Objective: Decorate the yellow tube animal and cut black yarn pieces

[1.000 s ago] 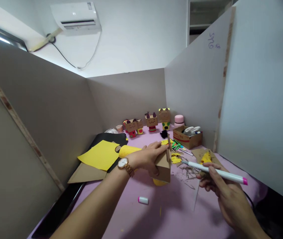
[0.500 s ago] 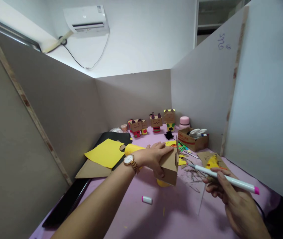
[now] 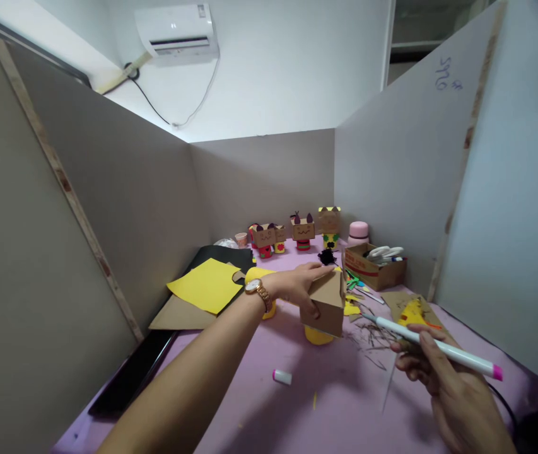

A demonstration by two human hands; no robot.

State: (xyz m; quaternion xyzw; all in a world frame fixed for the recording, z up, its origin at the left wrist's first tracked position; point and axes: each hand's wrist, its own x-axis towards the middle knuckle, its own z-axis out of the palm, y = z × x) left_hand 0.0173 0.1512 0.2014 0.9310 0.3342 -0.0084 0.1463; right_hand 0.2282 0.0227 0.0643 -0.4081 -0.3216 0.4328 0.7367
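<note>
My left hand (image 3: 299,285), wearing a gold wristwatch (image 3: 255,287), grips a small brown cardboard box (image 3: 323,315) from above and the left side. Below the box, a yellow paper cylinder (image 3: 320,334) shows. Another yellow cylinder (image 3: 260,273) stands partly hidden behind my left wrist. In my right hand (image 3: 443,372) is an uncapped white marker pen (image 3: 432,340) with a pink end. Its tip points left toward the box, apart from it. The marker's cap (image 3: 282,377), white and pink, lies on the purple table (image 3: 250,403).
Cardboard figures (image 3: 303,233) with ears and drawn faces stand at the back. Yellow paper (image 3: 207,285) lies over black sheets and cardboard at left. A carton (image 3: 375,268) holding white-handled scissors (image 3: 385,254), a pink bottle (image 3: 358,232) and scraps are at right. Grey partitions enclose the table.
The view has swung slightly left, so things appear farther right. The box in my left hand has turned a little, hiding its right side more. My right hand keeps the marker.
</note>
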